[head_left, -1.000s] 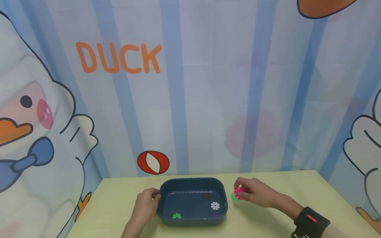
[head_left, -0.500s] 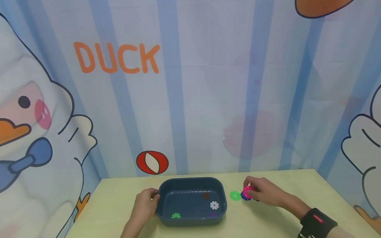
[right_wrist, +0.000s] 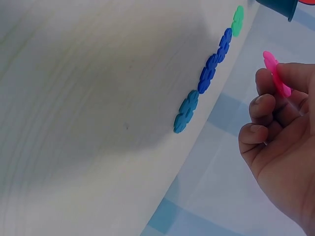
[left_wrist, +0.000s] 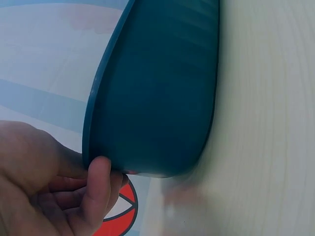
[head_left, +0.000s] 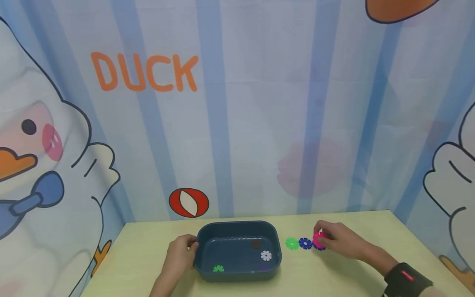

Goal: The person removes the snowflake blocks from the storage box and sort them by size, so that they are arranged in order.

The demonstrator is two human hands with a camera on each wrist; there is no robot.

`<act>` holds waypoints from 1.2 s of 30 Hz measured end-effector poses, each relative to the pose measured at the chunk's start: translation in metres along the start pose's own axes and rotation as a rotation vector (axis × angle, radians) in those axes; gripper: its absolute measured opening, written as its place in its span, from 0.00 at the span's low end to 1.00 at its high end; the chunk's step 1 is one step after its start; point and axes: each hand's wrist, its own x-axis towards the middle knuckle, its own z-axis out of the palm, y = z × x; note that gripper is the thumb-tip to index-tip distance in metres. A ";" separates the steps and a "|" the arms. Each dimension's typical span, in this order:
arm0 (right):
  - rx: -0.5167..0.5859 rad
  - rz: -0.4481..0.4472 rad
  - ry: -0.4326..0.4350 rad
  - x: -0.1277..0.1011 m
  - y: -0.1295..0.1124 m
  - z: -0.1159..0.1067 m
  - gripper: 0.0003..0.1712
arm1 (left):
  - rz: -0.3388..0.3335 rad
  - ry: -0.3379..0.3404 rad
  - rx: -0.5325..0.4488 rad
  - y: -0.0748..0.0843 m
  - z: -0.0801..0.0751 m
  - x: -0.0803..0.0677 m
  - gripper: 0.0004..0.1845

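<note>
Right of the blue bin [head_left: 237, 277], four notched discs lie in a row on the table [head_left: 297, 274]; outward from the bin they run light green disc [head_left: 292, 243], two dark blue discs [right_wrist: 207, 73], teal disc [right_wrist: 186, 111]; whether their edges touch, you cannot tell. Your row is judged about midway; the pink disc [right_wrist: 277, 74] is not yet set down, and inside the bin four more appear left: white disc [head_left: 266, 255], brown disc [head_left: 255, 244], green disc [head_left: 218, 269] and purple disc [head_left: 264, 267], the last two partly hidden by its wall. Your right hand [head_left: 340, 239] pinches the pink disc above the row, right of the bin; your left hand [head_left: 179, 252] grips the bin's left rim. The pink disc looks thin, bright and flat, with a scalloped edge, tilted nearly edge-on in the right wrist view; no damage is visible.
</note>
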 end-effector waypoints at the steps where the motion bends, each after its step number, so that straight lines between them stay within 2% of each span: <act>1: 0.002 0.011 0.000 -0.001 0.001 -0.001 0.04 | 0.001 0.001 0.002 0.000 0.000 0.000 0.11; 9: -0.027 0.043 0.028 -0.008 0.010 -0.008 0.04 | -0.009 0.005 -0.002 0.000 0.002 0.001 0.11; 17: -0.003 0.085 0.033 -0.015 0.020 -0.020 0.04 | -0.012 0.000 -0.003 0.001 0.002 0.001 0.11; 25: -0.001 0.076 0.045 -0.023 0.028 -0.023 0.03 | -0.012 0.003 0.002 0.000 0.001 0.001 0.12; 36: -0.023 0.147 0.075 -0.036 0.045 -0.026 0.04 | -0.035 0.000 0.015 -0.001 0.001 0.002 0.12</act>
